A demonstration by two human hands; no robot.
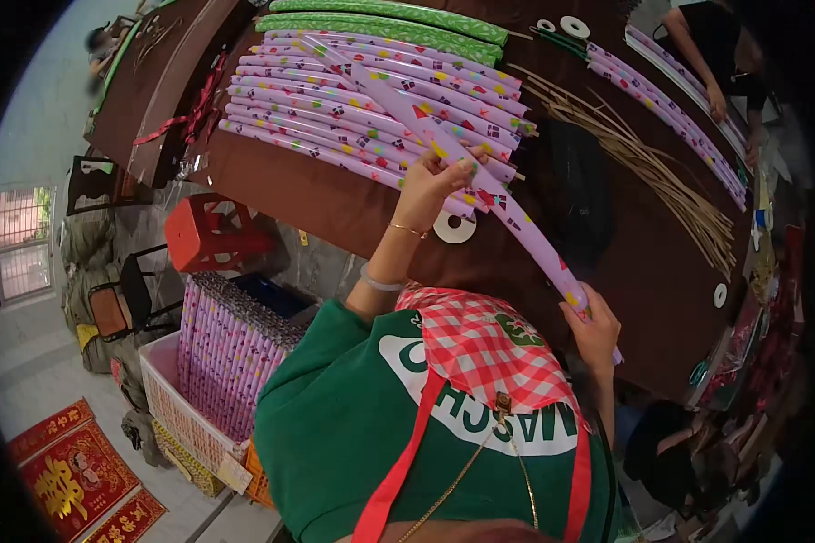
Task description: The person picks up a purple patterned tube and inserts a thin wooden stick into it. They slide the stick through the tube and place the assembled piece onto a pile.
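Observation:
A long lilac wrapping paper roll (407, 113), printed with small coloured gift shapes, slants across in front of me. My left hand (439, 181) closes around its middle, thumb on top. Near the roll's lower right end, my right hand (593, 328) is wrapped around it, with the tip poking out below. Under the roll's upper part lies a row of matching lilac rolls (308, 118), side by side on the brown table (326, 199). A white tape ring (455, 227) sits just below my left hand, partly covered.
Green patterned rolls (380, 27) lie behind the lilac row. Thin brown strips (643, 163) and a dark flat object (575, 181) are on the right. A basket (181, 389) of upright rolls and a red stool (210, 237) stand at left. Another person's arm (693, 63) is at upper right.

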